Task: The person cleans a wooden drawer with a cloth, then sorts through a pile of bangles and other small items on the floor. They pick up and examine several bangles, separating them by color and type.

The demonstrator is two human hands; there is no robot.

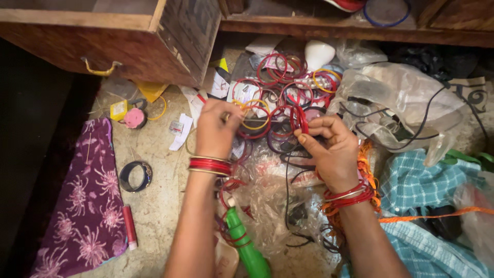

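Observation:
A heap of loose bangles [280, 85], mostly red with some yellow and purple, lies on the floor in front of me. My right hand [329, 146] pinches a small stack of red bangles [299, 118] upright between thumb and fingers. My left hand [216, 128] reaches into the heap with its fingers closed on a thin yellow bangle [254, 116]. Both of my wrists wear red and gold bangles.
A pulled-out wooden drawer [128, 36] hangs at the upper left. Clear plastic bags [406, 95] and black cords lie to the right, a checked blue cloth [417, 180] beneath them. A purple flowered cloth [85, 206], red thread spool [128, 226], dark wide bangle [135, 176] and green bottle [247, 247] lie nearby.

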